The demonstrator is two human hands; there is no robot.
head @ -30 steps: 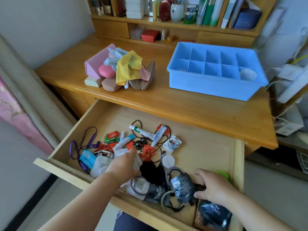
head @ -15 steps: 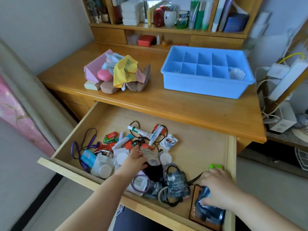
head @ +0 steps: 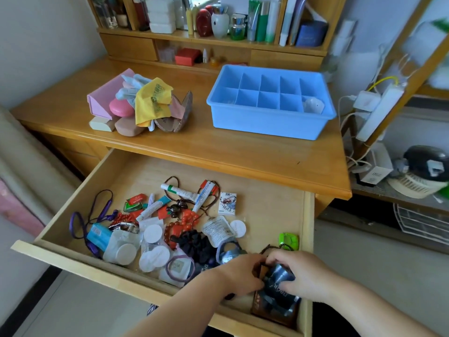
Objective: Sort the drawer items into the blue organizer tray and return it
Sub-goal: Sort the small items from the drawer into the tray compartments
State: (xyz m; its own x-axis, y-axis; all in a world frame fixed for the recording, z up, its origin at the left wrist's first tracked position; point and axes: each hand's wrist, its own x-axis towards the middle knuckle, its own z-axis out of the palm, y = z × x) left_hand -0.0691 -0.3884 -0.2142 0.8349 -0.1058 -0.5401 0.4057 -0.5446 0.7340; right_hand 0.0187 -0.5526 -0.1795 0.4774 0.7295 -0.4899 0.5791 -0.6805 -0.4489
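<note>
pale wood frames the open drawer [head: 170, 166], where both hands meet at its front right corner. the right hand [head: 305, 276] curls its fingers around a dark blue foil packet [head: 279, 284], and the left hand [head: 239, 273] pinches the same packet from the other side. the packet sits over a brown card [head: 260, 304] lying in that corner of the drawer. just behind the hands in the drawer lies a green gadget [head: 288, 240]; to their left, a jumble of tubes, red beads, white discs and a purple cord [head: 82, 222]. beyond the drawer, on the desktop, stands the blue organizer tray [head: 267, 120], one white item [head: 313, 105] in its near right compartment.
</note>
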